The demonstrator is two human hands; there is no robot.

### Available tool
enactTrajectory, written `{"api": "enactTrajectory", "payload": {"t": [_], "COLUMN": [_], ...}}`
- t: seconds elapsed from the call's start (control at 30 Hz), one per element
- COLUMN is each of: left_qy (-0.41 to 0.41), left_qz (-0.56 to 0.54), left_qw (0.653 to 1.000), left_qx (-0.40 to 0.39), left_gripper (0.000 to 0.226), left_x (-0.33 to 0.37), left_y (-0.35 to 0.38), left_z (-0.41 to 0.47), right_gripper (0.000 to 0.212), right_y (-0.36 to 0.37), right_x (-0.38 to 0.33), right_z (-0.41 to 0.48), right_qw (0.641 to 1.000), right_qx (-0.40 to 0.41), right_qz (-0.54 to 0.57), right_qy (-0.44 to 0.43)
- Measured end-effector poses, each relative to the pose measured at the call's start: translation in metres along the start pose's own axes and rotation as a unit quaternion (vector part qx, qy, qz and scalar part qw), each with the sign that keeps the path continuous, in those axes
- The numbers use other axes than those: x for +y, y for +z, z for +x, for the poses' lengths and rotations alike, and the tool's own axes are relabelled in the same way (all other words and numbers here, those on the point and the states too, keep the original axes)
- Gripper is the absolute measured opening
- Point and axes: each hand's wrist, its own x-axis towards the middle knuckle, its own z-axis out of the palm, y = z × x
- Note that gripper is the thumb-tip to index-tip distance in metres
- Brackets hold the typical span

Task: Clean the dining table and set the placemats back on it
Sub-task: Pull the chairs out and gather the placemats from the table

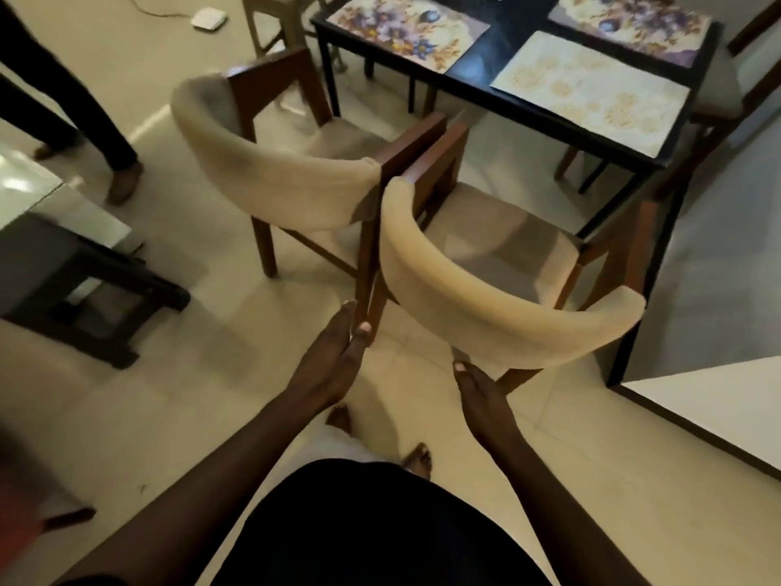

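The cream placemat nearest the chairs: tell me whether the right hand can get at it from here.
Probably not as things stand. The right hand is low behind the near chair, whose back and seat stand between it and the cream placemat on the table.

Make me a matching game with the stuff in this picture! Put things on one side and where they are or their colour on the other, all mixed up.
Things:
1. dining table
2. nearer chair
3. white box
4. cream placemat

Places or colours:
A. on the floor, with a cord
B. black top and frame
C. lying on the table's near corner
D. right hand under its padded back

Pairs: 1-B, 2-D, 3-A, 4-C
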Motion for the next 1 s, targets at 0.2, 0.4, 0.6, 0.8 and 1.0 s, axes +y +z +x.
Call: {"api": "enactTrajectory", "payload": {"t": [0.2,0.4,0.6,0.8,1.0], "left_qy": [-0.007,-0.006,-0.023,-0.050,-0.054], "left_qz": [-0.041,-0.057,-0.085,-0.107,-0.107], "left_qw": [0.997,0.991,0.983,0.974,0.973], "left_qx": [0.062,0.119,0.163,0.194,0.196], "left_gripper": [0.062,0.057,0.052,0.052,0.052], "left_x": [-0.030,-0.081,-0.157,-0.218,-0.242], "left_y": [-0.064,-0.144,-0.223,-0.290,-0.339], "left_z": [-0.013,-0.022,-0.039,-0.038,-0.003], "right_gripper": [0.049,0.050,0.054,0.063,0.058], "right_y": [0.048,0.120,0.215,0.291,0.336], "right_x": [-0.077,-0.153,-0.211,-0.267,-0.320], "right_z": [-0.001,-0.012,-0.017,-0.013,0.019], "right_qw": [0.990,0.973,0.974,0.967,0.964], "right_qx": [-0.036,-0.042,-0.075,-0.113,-0.103], "right_qz": [-0.077,-0.132,-0.139,-0.145,-0.142], "right_qy": [-0.112,-0.182,-0.165,-0.173,-0.199]}}
